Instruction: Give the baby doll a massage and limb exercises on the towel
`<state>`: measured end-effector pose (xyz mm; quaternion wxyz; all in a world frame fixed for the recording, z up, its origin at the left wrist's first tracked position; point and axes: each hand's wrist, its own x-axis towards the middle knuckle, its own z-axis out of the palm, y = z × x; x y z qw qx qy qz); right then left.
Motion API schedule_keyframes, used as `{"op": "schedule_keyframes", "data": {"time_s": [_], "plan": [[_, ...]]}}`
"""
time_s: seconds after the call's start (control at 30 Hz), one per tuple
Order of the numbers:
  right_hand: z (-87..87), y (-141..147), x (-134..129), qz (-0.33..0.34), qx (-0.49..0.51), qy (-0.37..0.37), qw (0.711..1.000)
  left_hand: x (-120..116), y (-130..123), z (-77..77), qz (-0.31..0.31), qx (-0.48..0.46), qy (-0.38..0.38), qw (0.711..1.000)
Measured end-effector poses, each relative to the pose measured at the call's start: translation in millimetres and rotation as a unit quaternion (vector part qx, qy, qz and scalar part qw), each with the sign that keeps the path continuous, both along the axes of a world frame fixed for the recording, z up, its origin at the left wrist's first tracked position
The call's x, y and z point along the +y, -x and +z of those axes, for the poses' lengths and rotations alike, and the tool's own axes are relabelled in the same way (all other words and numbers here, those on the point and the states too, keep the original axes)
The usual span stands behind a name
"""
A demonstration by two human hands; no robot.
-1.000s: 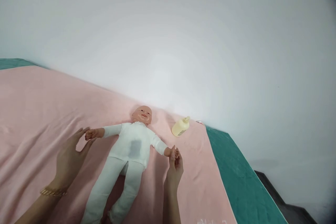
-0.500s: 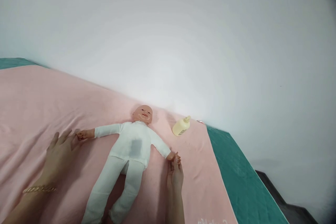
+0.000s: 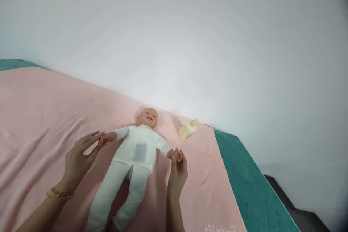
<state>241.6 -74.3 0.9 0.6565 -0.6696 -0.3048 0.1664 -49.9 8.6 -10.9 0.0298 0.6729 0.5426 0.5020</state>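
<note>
A baby doll point(image 3: 133, 145) in a white top and trousers lies on its back on a pink sheet point(image 3: 212, 181), its arms raised off the cloth. My left hand point(image 3: 81, 154), with a gold bracelet at the wrist, pinches the doll's hand on the left between thumb and fingers. On the other side my right hand point(image 3: 178, 174) is closed round the doll's other hand, the thumb in front of it. Small doll fingers show above my right thumb.
A pale yellow pump bottle point(image 3: 187, 130) lies tilted on the sheet, right of the doll's head. A white wall point(image 3: 174, 43) rises behind. Green bedding point(image 3: 244, 174) shows at the right, with a dark object point(image 3: 296, 206) beyond it.
My left hand has moved right and up, bringing the doll's hand inward. My right hand has shifted slightly left and up with the other doll hand. Both doll arms are drawn in.
</note>
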Motion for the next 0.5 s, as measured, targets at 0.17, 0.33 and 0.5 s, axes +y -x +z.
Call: {"op": "schedule_keyframes", "data": {"time_s": [0.17, 0.33, 0.5], "plan": [[5.1, 30.4, 3.5, 0.087, -0.037, 0.005, 0.995, -5.0, -25.5, 14.5, -0.133, 0.078, -0.132, 0.979], [-13.7, 49.5, 9.0, 0.19, -0.227, -0.045, 0.954, -4.8, -46.3, 9.4, -0.225, 0.13, -0.158, 0.953], [-23.1, 54.5, 13.6, 0.209, -0.344, -0.066, 0.913, 0.6, -55.1, 3.8, -0.286, 0.14, -0.14, 0.938]]}}
